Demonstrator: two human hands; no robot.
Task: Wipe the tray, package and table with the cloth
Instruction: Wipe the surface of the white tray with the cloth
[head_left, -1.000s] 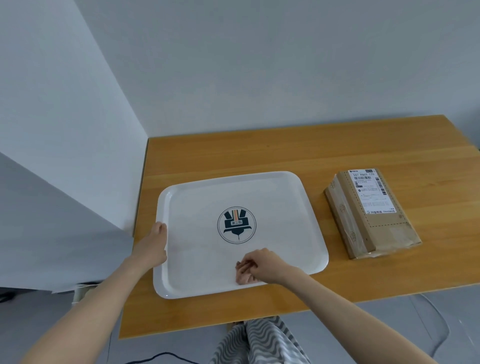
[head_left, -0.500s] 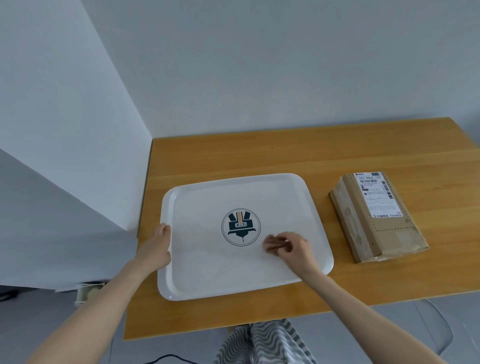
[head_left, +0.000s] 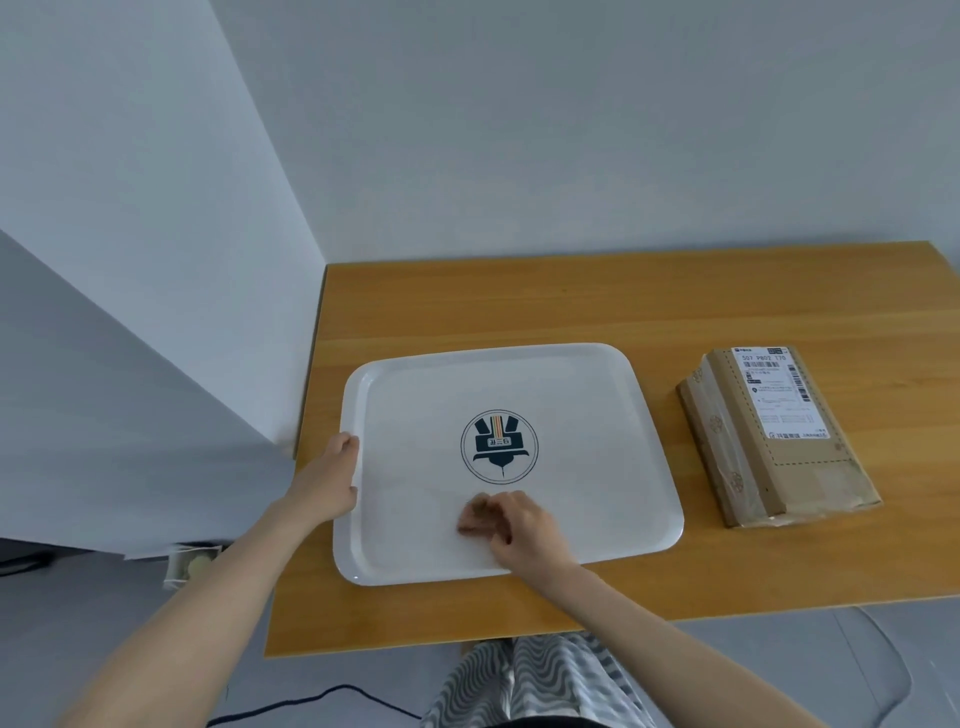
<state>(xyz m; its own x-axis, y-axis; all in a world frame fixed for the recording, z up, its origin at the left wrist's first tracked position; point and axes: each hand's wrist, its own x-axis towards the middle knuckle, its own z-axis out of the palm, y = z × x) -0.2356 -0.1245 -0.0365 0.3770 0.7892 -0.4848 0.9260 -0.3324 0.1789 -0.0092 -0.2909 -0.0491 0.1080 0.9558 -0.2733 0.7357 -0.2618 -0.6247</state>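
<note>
A white tray (head_left: 571, 395) with a round dark logo lies on the left half of the wooden table (head_left: 519, 301). My left hand (head_left: 330, 480) grips the tray's left rim. My right hand (head_left: 519, 530) is on the tray's near part, just below the logo, with its fingers curled over a small brownish cloth (head_left: 470, 519). Most of the cloth is hidden under the fingers. A taped brown cardboard package (head_left: 779, 447) with a white shipping label lies flat on the table to the right of the tray, apart from it.
A white wall panel (head_left: 156, 312) stands close against the table's left edge. The table's front edge runs just below the tray. My striped trousers (head_left: 545, 686) and a black cable (head_left: 311, 701) on the floor show below it.
My right hand slid right across the tray's near part with the cloth, then back left to below the logo. My left hand has stayed on the rim.
</note>
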